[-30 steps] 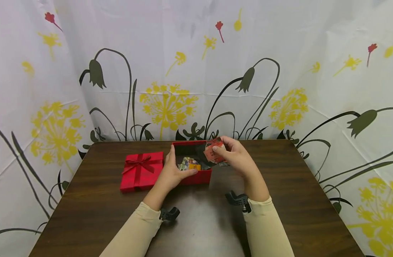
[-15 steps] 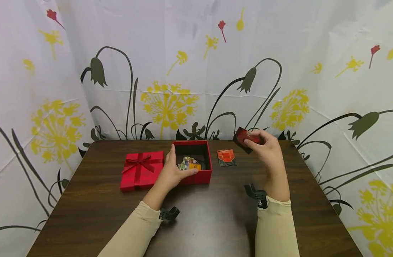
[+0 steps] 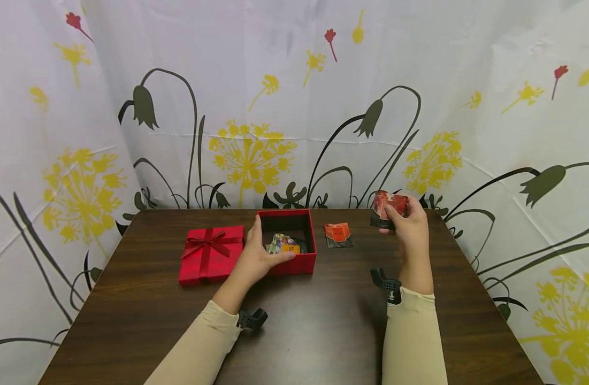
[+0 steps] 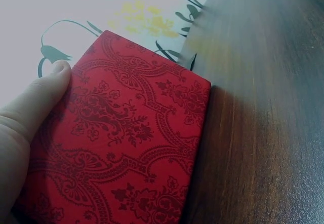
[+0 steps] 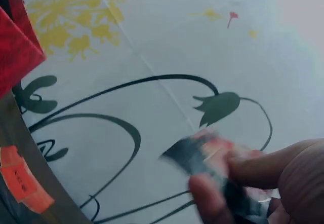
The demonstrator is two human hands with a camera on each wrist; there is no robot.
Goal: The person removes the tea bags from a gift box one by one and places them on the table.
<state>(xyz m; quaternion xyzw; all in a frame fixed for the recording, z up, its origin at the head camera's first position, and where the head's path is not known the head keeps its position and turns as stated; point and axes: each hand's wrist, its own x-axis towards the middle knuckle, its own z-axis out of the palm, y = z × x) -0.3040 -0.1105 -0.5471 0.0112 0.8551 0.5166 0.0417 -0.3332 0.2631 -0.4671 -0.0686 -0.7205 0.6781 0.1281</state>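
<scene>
A red gift box [image 3: 314, 255] stands lidless on the table, its dark inside showing. My left hand [image 3: 255, 259] holds it at the near left corner, thumb along the front rim and fingers at the left side. In the left wrist view, that thumb lies against the box's patterned red wall [image 4: 126, 127]; the other fingers are hidden. Colourful small packets [image 3: 281, 244] lie inside the box. My right hand [image 3: 411, 227] pinches red-and-black sachets [image 3: 390, 204] between thumb and fingers, raised above the far right of the table; their number is unclear. They blur in the right wrist view.
An orange-and-black sachet [image 3: 338, 235] lies flat just right of the box. The red lid [image 3: 214, 256] with a ribbon bow sits left of the box. A flowered white curtain [image 3: 294, 96] hangs behind the brown wooden table [image 3: 299, 331].
My right hand has moved from the box to the right with its sachets, then turned them. An orange-and-black sachet on the table has come into full view. The left hand stays on the box.
</scene>
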